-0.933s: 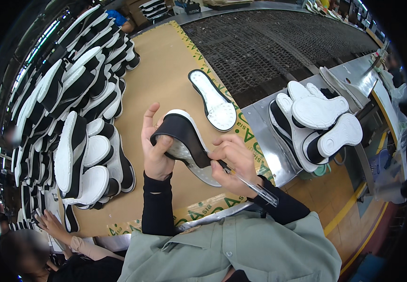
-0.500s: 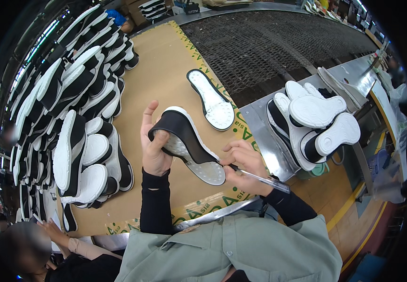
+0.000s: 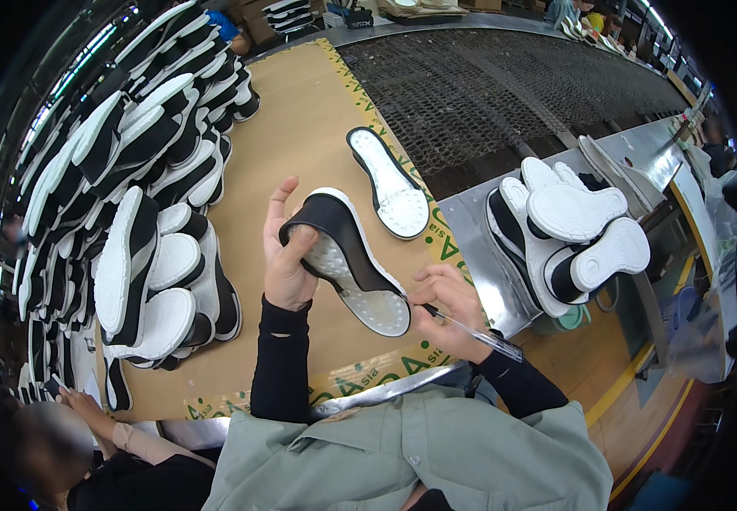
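Item: black-and-white sole (image 3: 338, 228), above the table (image 3: 287, 111) toward its near right corner; left hand (image 3: 289, 271), fingers grasping it, thumb inside. I judge its rim work under way, unfinished.
Item: pen-like tool (image 3: 486, 338), pinched in the fingers of the right hand (image 3: 452, 313); tip at the rim, contact too small for me to confirm.
Item: loose sole (image 3: 390, 183), lying by the table's right edge.
Items: left heap (image 3: 134, 268), right stack (image 3: 577, 213); which are done, I cannot tell.
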The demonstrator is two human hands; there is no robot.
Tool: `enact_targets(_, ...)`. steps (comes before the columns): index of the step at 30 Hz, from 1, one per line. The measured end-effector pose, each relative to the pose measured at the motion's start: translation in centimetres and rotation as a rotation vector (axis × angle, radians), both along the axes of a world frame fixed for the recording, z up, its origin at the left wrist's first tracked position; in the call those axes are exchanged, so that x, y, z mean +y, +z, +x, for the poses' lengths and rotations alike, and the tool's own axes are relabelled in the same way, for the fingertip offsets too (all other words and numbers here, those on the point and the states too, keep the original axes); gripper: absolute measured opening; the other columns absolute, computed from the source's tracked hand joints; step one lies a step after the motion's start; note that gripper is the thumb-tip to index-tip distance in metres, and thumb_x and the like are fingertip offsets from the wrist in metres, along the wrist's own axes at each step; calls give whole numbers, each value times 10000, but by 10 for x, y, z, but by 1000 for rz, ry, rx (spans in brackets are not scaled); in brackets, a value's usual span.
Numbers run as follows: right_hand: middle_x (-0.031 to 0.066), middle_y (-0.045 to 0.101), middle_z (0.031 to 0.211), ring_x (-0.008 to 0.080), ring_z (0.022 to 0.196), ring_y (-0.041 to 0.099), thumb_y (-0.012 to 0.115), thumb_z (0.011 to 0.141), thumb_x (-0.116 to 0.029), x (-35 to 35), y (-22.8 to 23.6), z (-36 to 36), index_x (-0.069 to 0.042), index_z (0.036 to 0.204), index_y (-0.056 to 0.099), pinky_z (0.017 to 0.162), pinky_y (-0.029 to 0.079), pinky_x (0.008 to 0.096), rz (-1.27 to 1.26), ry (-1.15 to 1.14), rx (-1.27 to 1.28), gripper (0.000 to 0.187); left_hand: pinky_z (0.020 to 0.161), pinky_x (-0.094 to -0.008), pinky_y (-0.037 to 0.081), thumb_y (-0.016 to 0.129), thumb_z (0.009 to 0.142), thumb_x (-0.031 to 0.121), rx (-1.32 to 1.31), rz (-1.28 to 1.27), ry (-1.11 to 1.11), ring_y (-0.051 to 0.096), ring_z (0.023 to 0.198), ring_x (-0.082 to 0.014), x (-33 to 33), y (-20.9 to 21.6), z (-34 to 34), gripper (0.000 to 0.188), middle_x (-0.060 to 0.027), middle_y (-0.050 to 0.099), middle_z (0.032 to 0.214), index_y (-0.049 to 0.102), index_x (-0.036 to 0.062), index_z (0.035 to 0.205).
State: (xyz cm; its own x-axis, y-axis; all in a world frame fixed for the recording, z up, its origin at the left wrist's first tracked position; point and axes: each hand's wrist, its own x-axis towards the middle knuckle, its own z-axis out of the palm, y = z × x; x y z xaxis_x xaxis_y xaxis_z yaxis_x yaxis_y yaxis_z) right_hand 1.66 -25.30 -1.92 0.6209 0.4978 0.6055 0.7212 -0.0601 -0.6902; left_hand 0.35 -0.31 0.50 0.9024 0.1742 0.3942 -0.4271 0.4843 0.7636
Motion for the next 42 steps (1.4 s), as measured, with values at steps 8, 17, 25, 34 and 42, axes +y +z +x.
enact_targets(8, 133, 631, 848, 298, 945, 617, 676, 636, 2, 10, 1, 1, -18, 796, 645, 841, 453, 379, 59, -24, -8, 164, 945, -380, 530, 725, 870, 261, -38, 31, 19, 632, 1095, -249, 0, 0, -1, 796, -154, 612, 1196, 239, 44, 1461)
enact_targets(17, 136, 672, 938, 203, 882, 657, 653, 749, 19, -14, 15, -6, 10, 876, 623, 840, 506, 314, 174, 174, 358, 130, 967, -391, 517, 669, 917, 288, -4, -43, 12, 619, 1115, -249, 6, 0, -2, 719, -142, 601, 1213, 255, 68, 1463)
enact_targets(25, 125, 632, 974, 268, 1054, 652, 589, 845, 97, 23, 54, -8, 28, 996, 552, 957, 493, 371, 439, 178, 423, 170, 932, -410, 544, 812, 777, 313, 24, -16, -47, 649, 1078, -298, -18, 8, -9, 962, -206, 609, 1208, 200, 53, 1473)
enact_targets(34, 148, 631, 967, 303, 1075, 650, 560, 849, 98, 36, 63, 0, 44, 974, 538, 937, 518, 372, 451, 171, 262, 138, 933, -405, 542, 838, 747, 307, 22, -4, -58, 645, 1076, -300, -25, 16, -13, 984, -242, 592, 1220, 197, 48, 1447)
enact_targets(42, 220, 661, 1023, 295, 1064, 657, 589, 820, 105, 35, 62, 1, 52, 980, 550, 900, 528, 354, 346, 99, 205, 173, 929, -400, 543, 848, 729, 304, 41, 5, -52, 646, 1070, -296, -26, 18, -14, 990, -243, 591, 1219, 206, 51, 1440)
